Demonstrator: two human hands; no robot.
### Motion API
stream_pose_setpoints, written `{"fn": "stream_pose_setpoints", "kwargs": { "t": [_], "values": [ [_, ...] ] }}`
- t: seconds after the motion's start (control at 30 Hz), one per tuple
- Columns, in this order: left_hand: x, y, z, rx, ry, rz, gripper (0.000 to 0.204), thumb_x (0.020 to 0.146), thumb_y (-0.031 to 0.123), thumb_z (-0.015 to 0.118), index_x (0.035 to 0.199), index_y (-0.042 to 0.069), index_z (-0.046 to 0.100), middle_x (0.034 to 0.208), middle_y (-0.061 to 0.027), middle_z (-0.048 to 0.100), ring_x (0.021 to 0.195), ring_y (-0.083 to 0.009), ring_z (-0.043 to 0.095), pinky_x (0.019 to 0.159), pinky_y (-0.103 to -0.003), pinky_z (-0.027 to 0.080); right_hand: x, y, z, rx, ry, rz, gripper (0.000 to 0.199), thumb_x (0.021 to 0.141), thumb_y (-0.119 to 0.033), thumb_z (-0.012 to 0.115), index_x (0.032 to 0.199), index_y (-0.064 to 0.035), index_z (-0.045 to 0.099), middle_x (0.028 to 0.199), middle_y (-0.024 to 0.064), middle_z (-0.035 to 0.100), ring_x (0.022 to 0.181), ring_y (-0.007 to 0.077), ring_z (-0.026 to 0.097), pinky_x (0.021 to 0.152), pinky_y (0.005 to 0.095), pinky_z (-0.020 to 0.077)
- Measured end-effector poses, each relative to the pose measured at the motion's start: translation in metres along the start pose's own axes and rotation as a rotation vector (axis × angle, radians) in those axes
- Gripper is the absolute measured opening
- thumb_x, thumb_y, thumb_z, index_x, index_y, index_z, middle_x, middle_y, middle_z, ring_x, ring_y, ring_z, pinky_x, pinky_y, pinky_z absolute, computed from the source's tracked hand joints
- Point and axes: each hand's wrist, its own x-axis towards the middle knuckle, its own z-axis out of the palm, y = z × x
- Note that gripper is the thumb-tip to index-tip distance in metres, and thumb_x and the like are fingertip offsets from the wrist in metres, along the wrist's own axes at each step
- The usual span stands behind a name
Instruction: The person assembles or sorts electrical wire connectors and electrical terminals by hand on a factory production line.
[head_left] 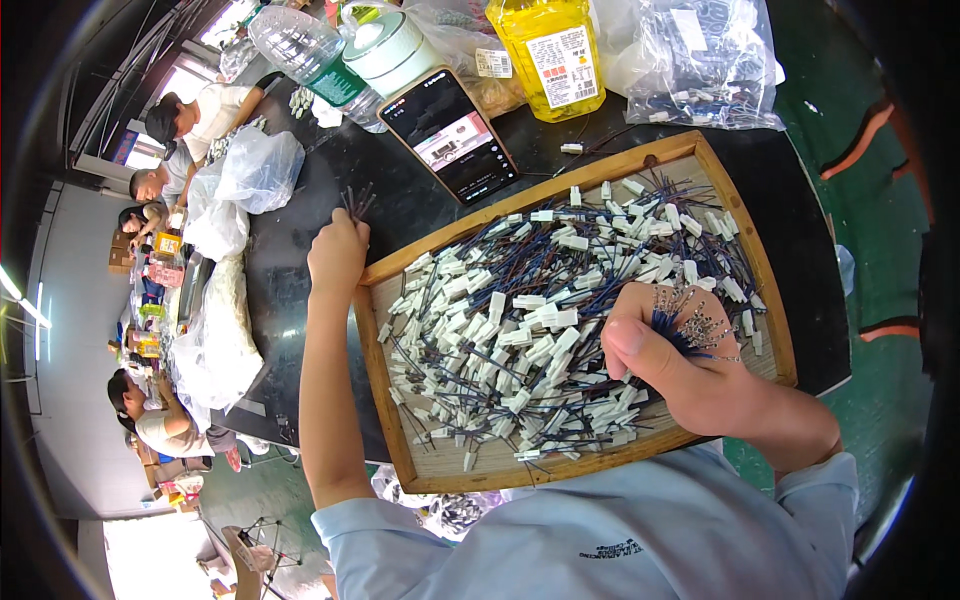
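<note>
Over the near right part of the wooden tray, full of blue wires with white connectors, the right hand is closed on a wire bundle, while the left hand, just beyond the tray's far left corner, grips a few dark wires.

Dressed in a light blue short-sleeved shirt, plain cloth, loosely creased across the chest. Small dark printed marking on the front, too small to make out. Left sleeve ending above the elbow, hem turned in a soft fold. Right sleeve likewise short, cuff standing slightly open around the arm. Both forearms bare from sleeve to wrist. Left hand and right hand bare, ungloved, with short trimmed nails
</note>
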Motion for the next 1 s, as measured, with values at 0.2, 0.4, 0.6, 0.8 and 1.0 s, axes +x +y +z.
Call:
{"fn": "stream_pose_setpoints", "kwargs": {
  "t": [0.2, 0.4, 0.6, 0.8, 1.0],
  "values": [
    [0.004, -0.055, 0.008, -1.897, -0.404, -0.308, 0.021, 0.090, 0.025, 0.041, 0.089, 0.005, 0.050, 0.059, -0.0047, 0.051, 0.043, -0.0154, 0.046, 0.038, -0.028, 0.035, 0.002, 0.003, 0.002, 0.021, 0.012, 0.015, 0.023, 0.093, -0.014, 0.052, 0.077, 0.0011, 0.056, 0.067, 0.0020, 0.055, 0.062, 0.0057, 0.048, 0.057, 0.0231, 0.0387],
    [-0.005, -0.082, 0.014, -2.752, -0.343, 0.002, 0.018, 0.092, 0.015, 0.033, 0.090, 0.003, 0.046, 0.068, -0.0046, 0.048, 0.042, -0.0102, 0.032, 0.036, -0.023, 0.027, 0.002, 0.003, 0.004, 0.050, 0.017, 0.037, 0.022, 0.094, -0.014, 0.051, 0.077, -0.0001, 0.055, 0.068, 0.0006, 0.054, 0.064, 0.0049, 0.047, 0.058, 0.0222, 0.0384],
    [-0.007, -0.081, 0.015, -2.732, -0.242, -0.254, 0.019, 0.092, 0.017, 0.033, 0.091, 0.004, 0.048, 0.068, -0.0056, 0.048, 0.044, -0.0105, 0.034, 0.037, -0.023, 0.028, 0.001, -0.003, 0.006, 0.106, 0.021, 0.132, 0.021, 0.094, -0.013, 0.050, 0.077, -0.0010, 0.053, 0.068, -0.0003, 0.053, 0.065, 0.0045, 0.045, 0.059, 0.0212, 0.0376],
    [-0.006, -0.077, 0.020, -2.697, -0.268, -0.200, 0.025, 0.095, 0.024, 0.036, 0.091, 0.005, 0.051, 0.063, -0.0028, 0.041, 0.043, -0.0094, 0.032, 0.037, -0.022, 0.026, 0.002, -0.003, 0.005, 0.092, 0.001, 0.117, 0.021, 0.094, -0.012, 0.049, 0.077, -0.0007, 0.053, 0.068, -0.0001, 0.053, 0.065, 0.0047, 0.045, 0.059, 0.0214, 0.0376],
    [-0.005, -0.070, 0.014, -2.676, -0.279, -0.163, 0.025, 0.096, 0.027, 0.039, 0.095, 0.006, 0.053, 0.065, -0.0010, 0.041, 0.044, -0.0083, 0.031, 0.038, -0.022, 0.026, 0.001, -0.003, 0.004, 0.084, 0.007, 0.125, 0.021, 0.094, -0.013, 0.050, 0.077, -0.0008, 0.053, 0.069, -0.0003, 0.052, 0.064, 0.0047, 0.044, 0.059, 0.0219, 0.0371]
  ]
}}
